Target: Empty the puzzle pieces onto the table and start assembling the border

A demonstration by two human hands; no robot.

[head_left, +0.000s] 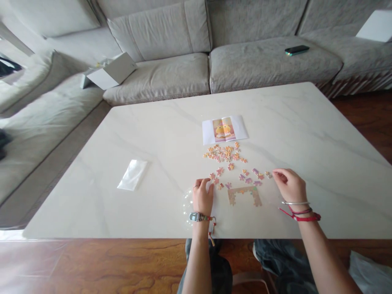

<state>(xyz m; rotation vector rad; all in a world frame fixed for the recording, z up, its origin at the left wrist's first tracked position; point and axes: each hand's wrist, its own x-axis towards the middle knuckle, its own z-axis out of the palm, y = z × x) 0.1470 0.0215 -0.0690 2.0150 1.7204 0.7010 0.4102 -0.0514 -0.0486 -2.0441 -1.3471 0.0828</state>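
My left hand rests on the table with its thumb and fingers apart, just below a few loose pink puzzle pieces. My right hand is closed, thumb and fingers curled together. A pale jigsaw piece lies right at its fingertips; whether they grip it or anything else is hidden. Between both hands lies a joined strip of puzzle pieces, brownish and bracket-shaped, gap toward me. Purple and pink pieces are scattered just above it. Farther off is a heap of orange and pink pieces.
A creased sheet with a yellow picture lies behind the heap on the white marbled table. To the left is a clear plastic bag. A grey sofa behind holds a white box and a phone.
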